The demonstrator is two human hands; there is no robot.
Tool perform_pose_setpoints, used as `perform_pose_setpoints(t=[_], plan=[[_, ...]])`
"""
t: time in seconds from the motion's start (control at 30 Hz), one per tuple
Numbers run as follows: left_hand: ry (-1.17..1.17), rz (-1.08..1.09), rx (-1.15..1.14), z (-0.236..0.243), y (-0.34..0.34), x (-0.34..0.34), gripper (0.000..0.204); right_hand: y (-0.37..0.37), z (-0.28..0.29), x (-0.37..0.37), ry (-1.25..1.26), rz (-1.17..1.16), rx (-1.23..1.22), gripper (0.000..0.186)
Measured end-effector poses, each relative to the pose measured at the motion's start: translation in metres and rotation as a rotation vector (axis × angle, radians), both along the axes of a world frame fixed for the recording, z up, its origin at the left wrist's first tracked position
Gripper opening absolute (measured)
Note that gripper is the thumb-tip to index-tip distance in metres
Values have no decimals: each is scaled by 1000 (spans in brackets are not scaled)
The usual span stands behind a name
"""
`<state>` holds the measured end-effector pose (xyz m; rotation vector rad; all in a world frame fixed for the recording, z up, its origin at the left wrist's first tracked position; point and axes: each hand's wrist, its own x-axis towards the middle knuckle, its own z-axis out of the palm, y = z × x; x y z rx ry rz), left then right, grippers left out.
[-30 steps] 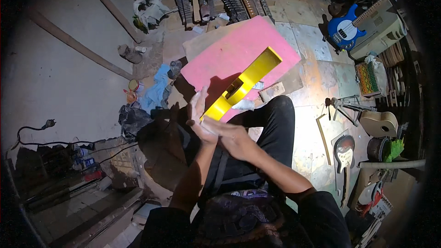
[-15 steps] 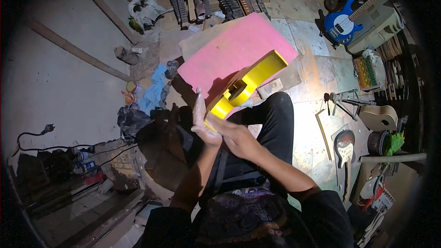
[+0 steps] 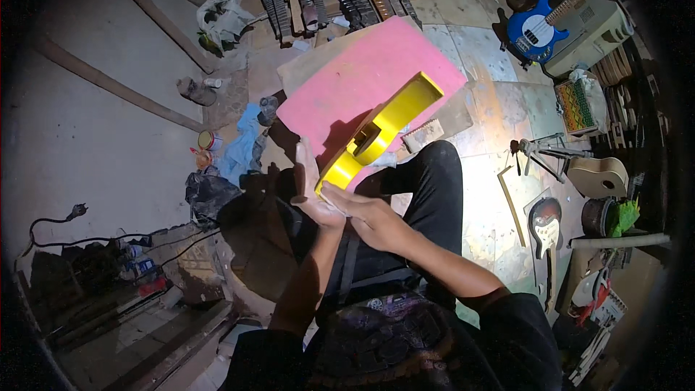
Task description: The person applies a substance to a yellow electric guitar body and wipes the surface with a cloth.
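1. Your yellow guitar body (image 3: 409, 110) is glossy and bright, with curved sides and a dark cavity near its middle.
2. It slants away from you, far end above the pink sheet (image 3: 347, 76), near end between your hands.
3. Your left hand (image 3: 309, 187) lies open along that end, fingers stretched.
4. Your right hand (image 3: 373, 219) touches it too; whether it grips, I cannot tell.
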<state>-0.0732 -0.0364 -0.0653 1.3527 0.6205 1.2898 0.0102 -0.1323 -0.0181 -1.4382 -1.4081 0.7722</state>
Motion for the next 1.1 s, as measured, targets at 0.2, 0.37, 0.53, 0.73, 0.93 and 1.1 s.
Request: perform_pose_setpoints(t=[0.2, 0.37, 0.53, 0.73, 0.93, 1.1], plan=[[-30, -18, -81, 9, 2, 9, 91, 1, -11, 2, -15, -79, 1, 62], [212, 19, 136, 8, -1, 6, 67, 7, 3, 35, -354, -34, -311, 71], [36, 50, -10, 30, 18, 28, 64, -5, -9, 35, -120, -24, -7, 73], [186, 54, 189, 71, 35, 82, 34, 28, -9, 70, -231, -323, 73, 65], [234, 10, 209, 82, 37, 128, 17, 28, 20, 140, -795, -382, 9, 48], [462, -67, 269, 84, 50, 167, 20, 54, -2, 174, -822, -632, 150, 38]])
